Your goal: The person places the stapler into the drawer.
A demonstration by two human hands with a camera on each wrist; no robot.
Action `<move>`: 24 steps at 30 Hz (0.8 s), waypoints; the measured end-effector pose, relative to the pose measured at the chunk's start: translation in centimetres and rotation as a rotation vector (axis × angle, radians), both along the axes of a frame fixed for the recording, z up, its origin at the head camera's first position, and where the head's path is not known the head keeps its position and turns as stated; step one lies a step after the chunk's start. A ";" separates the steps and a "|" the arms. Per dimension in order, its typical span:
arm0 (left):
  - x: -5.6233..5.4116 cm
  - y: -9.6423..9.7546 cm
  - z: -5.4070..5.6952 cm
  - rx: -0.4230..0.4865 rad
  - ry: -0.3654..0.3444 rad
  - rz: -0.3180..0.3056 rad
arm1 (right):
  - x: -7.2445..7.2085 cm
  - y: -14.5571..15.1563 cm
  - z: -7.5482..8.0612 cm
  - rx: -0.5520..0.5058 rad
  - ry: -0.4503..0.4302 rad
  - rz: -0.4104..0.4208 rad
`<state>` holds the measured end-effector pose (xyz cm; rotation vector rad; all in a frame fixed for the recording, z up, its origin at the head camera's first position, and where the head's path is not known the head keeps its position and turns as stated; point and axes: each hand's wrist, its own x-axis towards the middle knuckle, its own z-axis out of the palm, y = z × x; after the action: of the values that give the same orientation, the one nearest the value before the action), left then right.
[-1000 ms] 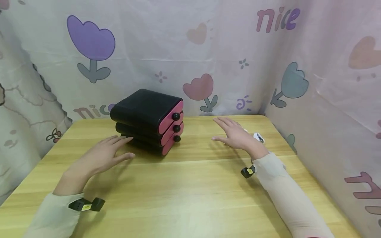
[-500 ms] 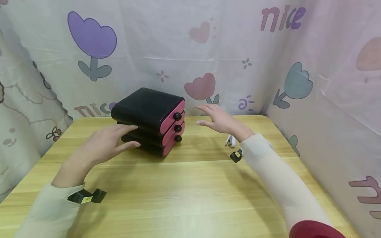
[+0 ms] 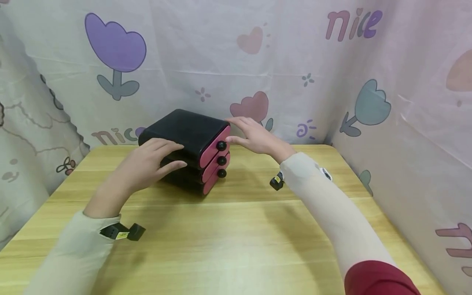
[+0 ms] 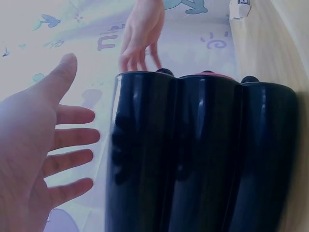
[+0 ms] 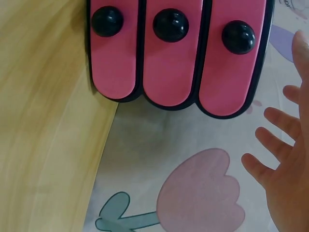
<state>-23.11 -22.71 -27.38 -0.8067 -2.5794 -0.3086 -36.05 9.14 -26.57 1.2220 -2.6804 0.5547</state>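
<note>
A black drawer box (image 3: 184,127) with three stacked pink drawer fronts stands on the wooden table; all three drawers are closed, each with a round black knob (image 5: 171,25). My left hand (image 3: 145,164) hovers by the box's near left side, fingers spread and holding nothing. In the left wrist view a gap shows between the left hand (image 4: 29,140) and the box's dark side. Beside the top drawer front is my right hand (image 3: 258,137), fingers extended, thumb near the top knob. The right wrist view shows the right hand (image 5: 287,150) apart from the pink fronts.
A small white object (image 3: 326,173) lies on the table, mostly hidden behind the right sleeve; its end also shows as a white piece (image 4: 240,8) in the left wrist view. A printed curtain (image 3: 287,53) hangs behind and along the sides of the wooden table (image 3: 228,246).
My right hand has moved left from above the white object to the drawer fronts. The left hand has risen and shifted right, nearer the box's top. The box has stayed in place.
</note>
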 end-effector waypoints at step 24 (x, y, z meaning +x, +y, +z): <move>-2.6 4.3 -1.1 -0.106 -0.081 0.148 | -1.7 -3.7 -0.7 0.135 -0.044 0.035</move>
<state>-25.71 -18.39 -28.51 -0.6468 -2.7323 -0.1648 -37.72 5.39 -27.27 1.3075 -2.7781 0.4155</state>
